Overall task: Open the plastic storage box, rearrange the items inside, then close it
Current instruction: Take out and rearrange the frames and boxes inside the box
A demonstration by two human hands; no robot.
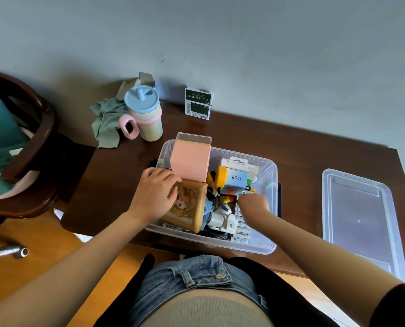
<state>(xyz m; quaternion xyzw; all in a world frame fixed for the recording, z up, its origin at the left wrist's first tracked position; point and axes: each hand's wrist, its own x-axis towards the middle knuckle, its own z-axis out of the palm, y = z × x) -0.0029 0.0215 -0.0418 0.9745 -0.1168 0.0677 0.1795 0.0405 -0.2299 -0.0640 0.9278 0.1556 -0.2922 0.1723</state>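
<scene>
The clear plastic storage box [271, 185] sits open on the dark brown surface [315, 156], right in front of the person. Its clear lid [359, 218] lies flat on the surface to the right, apart from the box. The box is full of things. A pink box [189, 161] with a clear top stands tall in the far left corner. Just beside it, nearer the person, a wooden picture frame [192, 206] leans at a tilt. The left hand [156, 192] rests on the top edge of the frame, and its fingers [173, 179] curl over that edge and hold it. In the middle of the box are a yellow thing [221, 178], a blue and white pack [235, 179] and a white plastic thing [221, 220]. Packs of batteries [241, 233] lie along the near right side. The right hand [253, 204] reaches down into the right part of the box, above the batteries. Its fingers point away and are hidden, so I cannot tell if they are open or holding something. At the far left of the surface stand a cup [147, 114] with a blue lid and pink handle, and a green cloth [107, 121] beside it. A green and white box [198, 103] stands by the wall.
</scene>
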